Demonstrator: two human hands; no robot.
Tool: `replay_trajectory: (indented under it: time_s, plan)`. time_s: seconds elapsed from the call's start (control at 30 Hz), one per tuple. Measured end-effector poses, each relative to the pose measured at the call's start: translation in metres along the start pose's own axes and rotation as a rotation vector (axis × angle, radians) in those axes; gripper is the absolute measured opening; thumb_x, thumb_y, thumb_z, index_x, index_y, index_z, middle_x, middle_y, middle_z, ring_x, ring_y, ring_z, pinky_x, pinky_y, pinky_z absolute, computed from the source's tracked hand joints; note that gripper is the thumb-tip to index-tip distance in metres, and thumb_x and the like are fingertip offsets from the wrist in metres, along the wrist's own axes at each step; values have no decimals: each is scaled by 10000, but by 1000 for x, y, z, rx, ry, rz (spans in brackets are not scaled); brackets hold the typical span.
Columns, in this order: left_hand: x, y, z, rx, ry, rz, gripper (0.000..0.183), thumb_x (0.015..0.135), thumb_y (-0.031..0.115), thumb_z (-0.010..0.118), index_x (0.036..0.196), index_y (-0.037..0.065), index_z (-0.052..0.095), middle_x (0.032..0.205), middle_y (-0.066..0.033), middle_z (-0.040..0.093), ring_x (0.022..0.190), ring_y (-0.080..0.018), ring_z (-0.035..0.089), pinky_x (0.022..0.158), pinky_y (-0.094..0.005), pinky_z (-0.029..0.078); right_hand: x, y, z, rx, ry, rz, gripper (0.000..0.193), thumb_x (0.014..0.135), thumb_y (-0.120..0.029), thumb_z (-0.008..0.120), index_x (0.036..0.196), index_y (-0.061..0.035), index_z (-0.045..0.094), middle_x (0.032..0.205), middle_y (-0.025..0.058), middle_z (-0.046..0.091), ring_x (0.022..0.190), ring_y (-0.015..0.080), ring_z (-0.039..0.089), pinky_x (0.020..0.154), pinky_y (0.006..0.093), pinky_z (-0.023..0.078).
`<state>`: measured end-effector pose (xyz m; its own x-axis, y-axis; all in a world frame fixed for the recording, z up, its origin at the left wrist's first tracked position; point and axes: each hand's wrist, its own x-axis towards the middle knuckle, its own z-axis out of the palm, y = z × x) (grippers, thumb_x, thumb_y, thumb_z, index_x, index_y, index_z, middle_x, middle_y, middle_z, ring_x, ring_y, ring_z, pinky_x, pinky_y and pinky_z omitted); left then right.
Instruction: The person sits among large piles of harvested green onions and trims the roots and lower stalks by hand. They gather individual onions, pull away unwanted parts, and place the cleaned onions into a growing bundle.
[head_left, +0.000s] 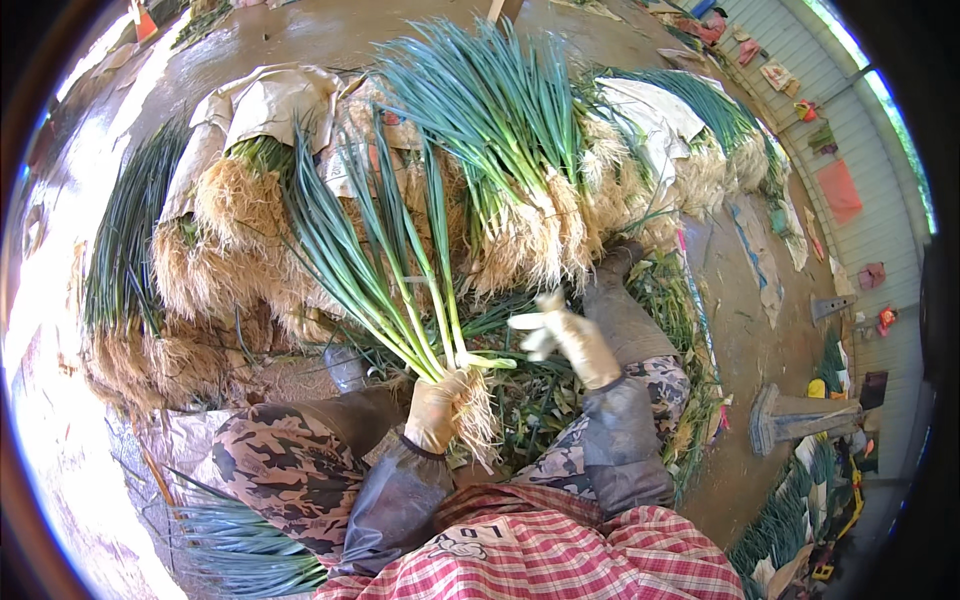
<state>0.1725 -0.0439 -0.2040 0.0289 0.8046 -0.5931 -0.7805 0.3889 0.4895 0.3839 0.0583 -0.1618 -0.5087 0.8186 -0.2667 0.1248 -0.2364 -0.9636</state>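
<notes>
My left hand (437, 412), in a pale work glove, is closed around a small bunch of green onions (412, 330) near its root end. Their long green leaves fan up and away, and the pale roots hang down beside the glove. One stalk juts out sideways to the right. My right hand (568, 340), gloved too and a little blurred, is held in the air to the right of the bunch with its fingers apart and nothing in it. Beyond it lies a large heap of green onions (490, 110), roots toward me.
More rooted bundles (240, 200) line up at the far left, partly under brown paper sacks (285, 100). A white sack (655, 120) covers others at the right. Leaf trimmings (540, 400) litter the ground between my legs. A grey stand (800, 418) is on the wet floor at right.
</notes>
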Motion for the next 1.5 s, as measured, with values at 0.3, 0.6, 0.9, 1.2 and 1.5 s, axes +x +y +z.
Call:
replay_trajectory:
  time_s: [0.3, 0.6, 0.9, 1.2, 1.5]
  plan:
    - [-1, -3, 4, 330, 111, 96, 208, 768, -29, 663, 962, -32, 592, 756, -49, 629, 584, -129, 586, 527, -257, 487, 5, 15, 46, -1135, -359, -373, 152, 878, -242, 552, 919, -124, 638, 680, 89, 605, 632, 246, 625, 562, 358, 500]
    - [-26, 31, 24, -612, -760, -24, 144, 851, 130, 636, 946, 76, 543, 708, 13, 436, 552, -97, 429, 529, -246, 465, -5, -31, -11, -1521, -438, -24, 549, 939, -522, 440, 1371, -183, 427, 1148, 157, 622, 915, 253, 655, 777, 350, 558]
    - [-6, 18, 32, -261, -340, -57, 566, 885, 261, 601, 1377, 55, 411, 1259, -109, 534, 1068, -241, 557, 899, -394, 493, 202, -41, -107, -1779, 534, 153, 311, 890, -375, 577, 871, -79, 672, 613, 62, 594, 524, 194, 577, 595, 369, 534]
    - [-6, 11, 16, -261, -174, -92, 387, 887, 92, 592, 1230, -72, 516, 1079, -127, 634, 914, -174, 623, 825, -300, 518, 43, 26, 41, 164, -42, 29, 387, 959, -370, 518, 1001, -6, 640, 834, 79, 670, 714, 144, 613, 706, 272, 497]
    - [1, -9, 8, 86, -147, 24, 239, 829, -25, 610, 1065, -63, 606, 890, -92, 664, 705, -140, 613, 594, -231, 471, 63, 21, 48, -540, 503, -53, 385, 967, -348, 507, 954, 10, 647, 768, 70, 665, 661, 105, 593, 609, 244, 481]
